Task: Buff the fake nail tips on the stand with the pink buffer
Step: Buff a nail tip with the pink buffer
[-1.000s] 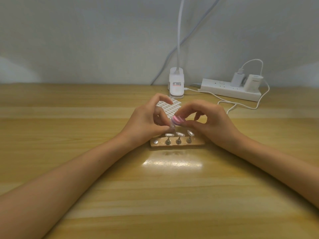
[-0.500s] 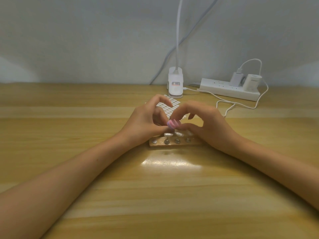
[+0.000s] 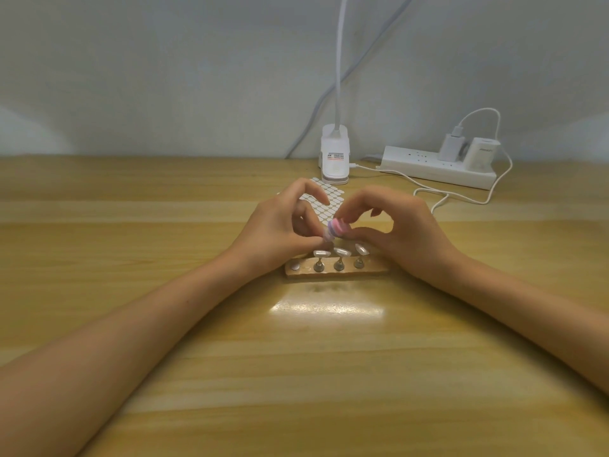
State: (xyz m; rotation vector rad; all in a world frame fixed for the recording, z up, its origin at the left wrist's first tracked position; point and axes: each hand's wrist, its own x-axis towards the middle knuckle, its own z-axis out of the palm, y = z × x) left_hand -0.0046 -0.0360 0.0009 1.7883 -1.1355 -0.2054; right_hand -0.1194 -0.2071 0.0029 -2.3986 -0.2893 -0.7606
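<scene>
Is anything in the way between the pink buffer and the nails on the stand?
Nothing visible is in the way. The right hand pinches the buffer just above the three nail tips on the stand, with only air between them.

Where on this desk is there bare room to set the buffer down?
Bare desk lies left of the left hand, in the near strip between the forearms before the stand, and right of the right hand, nearer than the cable. Crowded: between the hands, buffer by nail tip; behind them, sticker sheet, lamp clip, power strip.
</scene>
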